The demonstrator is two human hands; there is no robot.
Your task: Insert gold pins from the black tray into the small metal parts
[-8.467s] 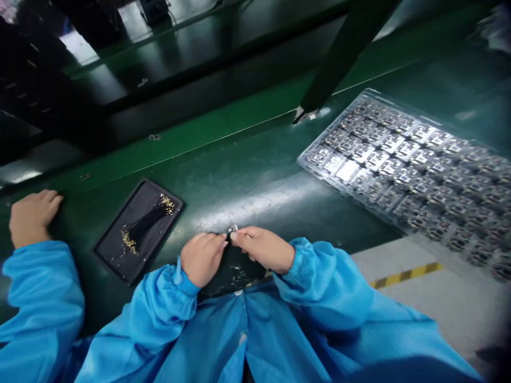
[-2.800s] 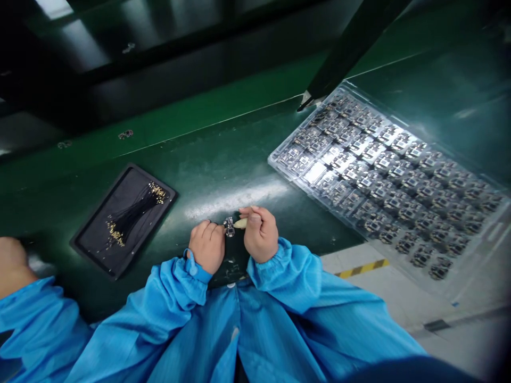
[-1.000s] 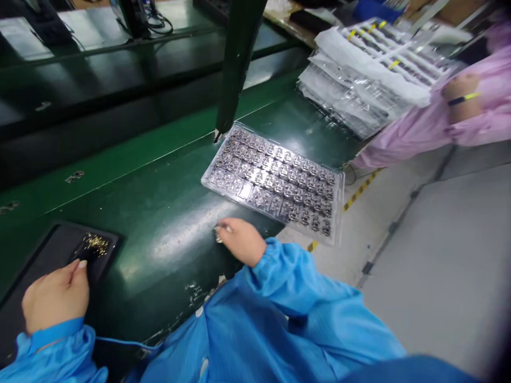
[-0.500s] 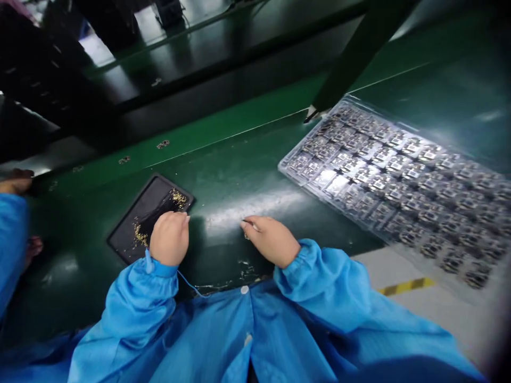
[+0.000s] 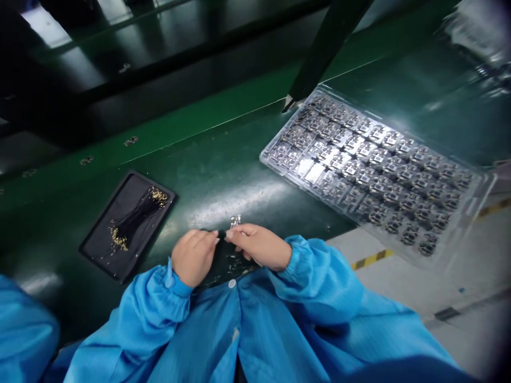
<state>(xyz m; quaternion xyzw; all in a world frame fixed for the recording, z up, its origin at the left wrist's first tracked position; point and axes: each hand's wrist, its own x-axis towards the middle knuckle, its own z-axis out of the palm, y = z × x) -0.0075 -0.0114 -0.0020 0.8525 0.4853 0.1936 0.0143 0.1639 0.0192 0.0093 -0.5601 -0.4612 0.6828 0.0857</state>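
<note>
near edge of green counter (image 5: 223, 159), hands meeting: right hand (image 5: 259, 246) fingers pinched on small metal part (image 5: 235, 220), left hand (image 5: 194, 256) fingers curled narrow just beside it, grip cannot tell; black tray (image 5: 133, 187) of gold-tipped wires (image 5: 136, 219) left, clear parts tray (image 5: 469, 213) right.

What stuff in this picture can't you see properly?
All in the head view:
1. The small metal part pinched by the right hand: too small to tell what it is.
2. Whether the left hand pinches anything: its curled fingers hide that.
3. Pieces in the clear tray: blurred, and glare whitens some pockets.
4. The blue sleeve at lower left: cut off by the picture's edge, hand unseen.
</note>
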